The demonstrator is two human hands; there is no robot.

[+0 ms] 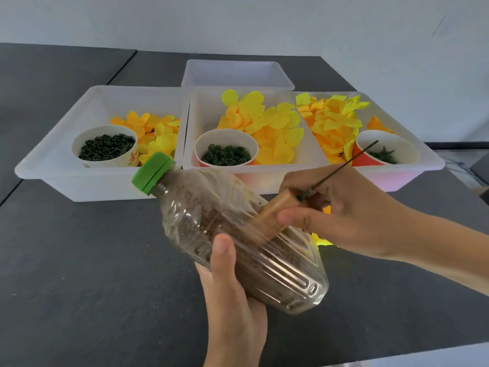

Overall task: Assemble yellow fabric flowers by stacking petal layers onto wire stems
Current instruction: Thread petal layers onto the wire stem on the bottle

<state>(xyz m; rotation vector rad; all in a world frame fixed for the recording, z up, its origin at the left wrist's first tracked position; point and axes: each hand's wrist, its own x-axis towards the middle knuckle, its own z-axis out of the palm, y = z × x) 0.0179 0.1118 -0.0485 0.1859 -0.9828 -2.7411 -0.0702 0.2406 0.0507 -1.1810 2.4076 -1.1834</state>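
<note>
Stem wire (344, 166): thin, springy, near weightless; we pinch it low in our right hand (344, 210), by a tan block (275, 213) pressed against the bottle (238, 234). Left hand (232, 284) wraps the bottle from below; clear ribbed plastic, slick, grain-filled, so hefty. Petal layers (267, 120) sit in trays (53, 165) beyond both hands: soft, floppy, best lifted by their edges.

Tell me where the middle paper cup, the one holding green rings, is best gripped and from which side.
Grip the middle paper cup by its near wall, just under the rim, coming from the front and slightly above. It stands upright in the middle tray, with yellow petals heaped against its back and right sides; the near side looks freer. Pinching over the rim would likely also work.
</note>
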